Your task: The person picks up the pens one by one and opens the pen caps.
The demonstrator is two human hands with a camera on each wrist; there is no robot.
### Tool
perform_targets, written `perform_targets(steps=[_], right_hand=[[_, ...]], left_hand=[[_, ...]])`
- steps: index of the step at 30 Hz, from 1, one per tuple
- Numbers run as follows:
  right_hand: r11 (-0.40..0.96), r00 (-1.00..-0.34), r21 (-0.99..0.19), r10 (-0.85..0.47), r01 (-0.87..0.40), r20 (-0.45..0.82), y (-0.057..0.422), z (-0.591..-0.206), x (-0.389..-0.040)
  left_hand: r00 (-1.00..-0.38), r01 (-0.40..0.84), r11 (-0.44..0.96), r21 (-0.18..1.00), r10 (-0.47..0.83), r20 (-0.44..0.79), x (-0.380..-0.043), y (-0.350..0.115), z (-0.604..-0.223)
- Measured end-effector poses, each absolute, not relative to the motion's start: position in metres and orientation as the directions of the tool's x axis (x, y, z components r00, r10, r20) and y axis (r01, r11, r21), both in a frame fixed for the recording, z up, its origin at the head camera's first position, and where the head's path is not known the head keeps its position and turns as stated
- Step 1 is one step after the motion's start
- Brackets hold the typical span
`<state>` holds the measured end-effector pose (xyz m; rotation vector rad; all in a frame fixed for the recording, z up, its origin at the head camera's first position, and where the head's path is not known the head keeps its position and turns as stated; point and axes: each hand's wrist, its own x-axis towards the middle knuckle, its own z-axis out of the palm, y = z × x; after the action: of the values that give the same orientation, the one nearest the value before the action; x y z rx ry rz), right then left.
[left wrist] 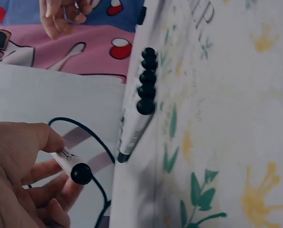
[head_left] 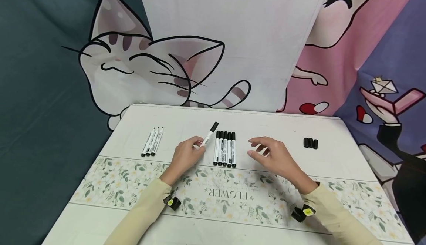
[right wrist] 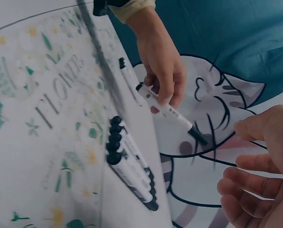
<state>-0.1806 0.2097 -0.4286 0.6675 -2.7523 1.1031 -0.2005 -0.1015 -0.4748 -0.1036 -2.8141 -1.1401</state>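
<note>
My left hand (head_left: 188, 154) pinches a capped white marker (head_left: 209, 135) between thumb and fingers, its black cap pointing up and away. Just right of it, a row of several capped markers (head_left: 224, 148) lies side by side on the table. In the left wrist view the held marker (left wrist: 73, 166) shows its black end beyond the thumb. My right hand (head_left: 271, 155) hovers to the right of the row, fingers loosely bent and apart, holding nothing. The right wrist view shows that hand (right wrist: 260, 175) with a gap between thumb and fingers.
Three uncapped markers (head_left: 152, 141) lie at the left of the white table (head_left: 186, 119). Three loose black caps (head_left: 311, 143) sit together at the right. A floral band with the word FLOWER crosses the tabletop. A cloth printed with a cartoon cat (head_left: 133, 63) hangs behind the table.
</note>
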Motion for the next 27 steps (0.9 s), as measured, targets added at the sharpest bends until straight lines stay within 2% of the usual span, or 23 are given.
perform_targets(steps=[8,17,27], right_hand=[[0.627,-0.902,-0.648,-0.320,-0.432,0.291,0.212,-0.418,-0.184],[0.591,-0.878,-0.650,-0.342,-0.479,0.336,0.201,-0.403,-0.179],[0.553,-0.840,-0.633,-0.386,-0.542,0.382,0.185,-0.397,-0.176]], left_hand=[[-0.964,0.250,0.677,0.692,0.107,0.244,-0.184,-0.103,-0.461],[-0.889,0.440,0.650,0.620,0.216,0.404,-0.166,-0.103,-0.452],[-0.835,0.535,0.630,0.563,0.291,0.468,-0.155,-0.098,-0.453]])
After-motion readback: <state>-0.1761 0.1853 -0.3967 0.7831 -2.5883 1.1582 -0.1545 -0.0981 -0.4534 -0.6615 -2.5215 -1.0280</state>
